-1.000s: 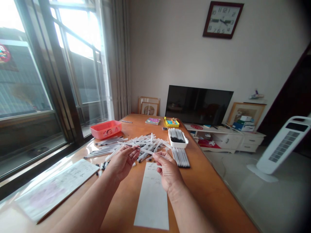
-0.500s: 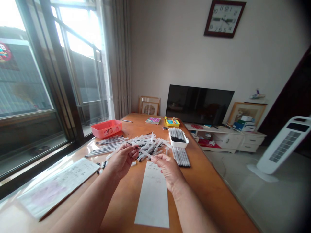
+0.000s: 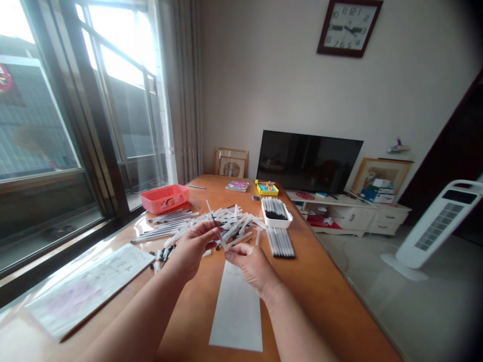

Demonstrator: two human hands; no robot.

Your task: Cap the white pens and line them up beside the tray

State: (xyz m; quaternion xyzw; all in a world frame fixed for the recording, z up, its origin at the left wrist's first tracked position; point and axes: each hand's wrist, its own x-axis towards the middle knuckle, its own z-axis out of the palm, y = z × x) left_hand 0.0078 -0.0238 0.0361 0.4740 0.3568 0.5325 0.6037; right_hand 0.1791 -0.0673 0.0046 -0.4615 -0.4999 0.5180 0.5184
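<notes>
My left hand (image 3: 198, 244) is closed in a pinch on a thin pen refill (image 3: 209, 208), which sticks up and away from the fingers. The fingertips of my right hand (image 3: 247, 261) grip the near end of a clear pen barrel (image 3: 222, 240). Refill and barrel line up at my left fingertips; how far one sits inside the other I cannot tell. Just beyond both hands spreads a loose pile of clear pen barrels and dark parts (image 3: 236, 217). Beneath my right hand lies a long white paper strip (image 3: 236, 311).
On the right, a white box (image 3: 278, 221) holds upright pens, with a row of pens (image 3: 280, 243) before it. Left are a red plastic basket (image 3: 165, 199), more refills (image 3: 162, 233), black caps (image 3: 162, 254) and a notebook (image 3: 94, 286). Farther back sits a yellow box (image 3: 266, 188).
Both hands have drawn closer together, the right moving left. The refill and barrel have swung from a flatter slant to a steeper one, pointing more away from me.
</notes>
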